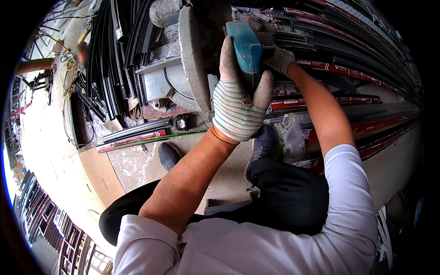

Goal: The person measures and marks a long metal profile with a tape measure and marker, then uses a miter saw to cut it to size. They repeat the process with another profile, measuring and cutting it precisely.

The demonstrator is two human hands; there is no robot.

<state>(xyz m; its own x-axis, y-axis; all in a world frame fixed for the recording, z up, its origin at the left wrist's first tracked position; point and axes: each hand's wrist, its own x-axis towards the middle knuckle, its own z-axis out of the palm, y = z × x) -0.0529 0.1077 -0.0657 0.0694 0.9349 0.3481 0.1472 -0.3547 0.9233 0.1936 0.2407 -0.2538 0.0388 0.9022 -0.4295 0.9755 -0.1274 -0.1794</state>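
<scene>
My left hand (242, 103), in a white glove with green stripes, is wrapped round the teal and black handle (246, 43) of a cut-off saw. Left of the handle stands the saw's dusty grey blade guard (191, 62), above a metal base (158, 85) with a rounded plate. My right hand (280, 60), also gloved, reaches past the handle's right side, close to dark metal profiles. The handle hides its fingers, so what it touches cannot be made out.
Long dark profiles (353, 50), some with red strips, lie stacked on the right. More black profiles (110, 59) lie left of the saw. A tape measure (181, 122) and short bars (133, 135) are on the floor before my shoes (169, 156). Flat cardboard (103, 176) lies left.
</scene>
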